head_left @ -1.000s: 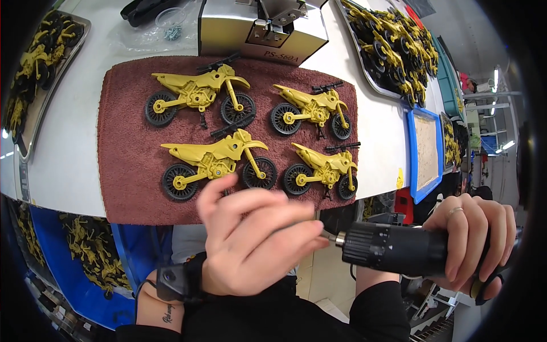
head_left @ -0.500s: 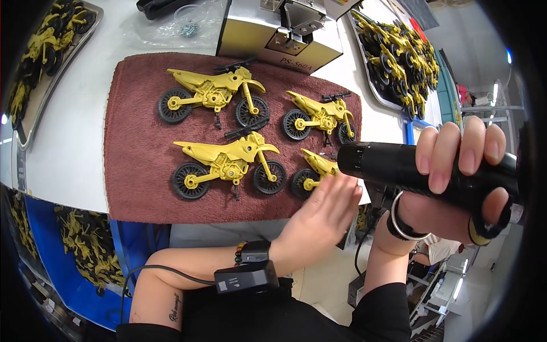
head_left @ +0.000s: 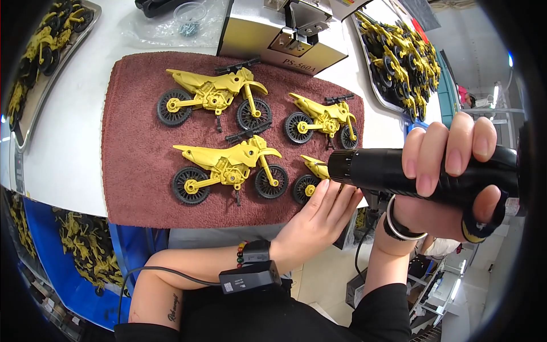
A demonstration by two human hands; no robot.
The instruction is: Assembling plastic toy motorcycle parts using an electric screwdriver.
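Screwdriver [head_left: 382, 170] and heaped toy motorbikes [head_left: 400, 64] show a workshop.

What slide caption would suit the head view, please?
Left hand against a yellow toy motorcycle on a maroon towel, right hand holding a black power screwdriver over it.

Near the far edge of the white worktop [head_left: 74, 108] stands a boxy metal machine [head_left: 250, 40]; left of it lie a clear plastic bag [head_left: 148, 34] and a black object [head_left: 161, 7]. Metal trays line the left [head_left: 48, 85] and right [head_left: 371, 80] edges. A blue crate [head_left: 48, 251] sits below the near-left corner; beyond the right edge, a lamp tube [head_left: 495, 91] glows.
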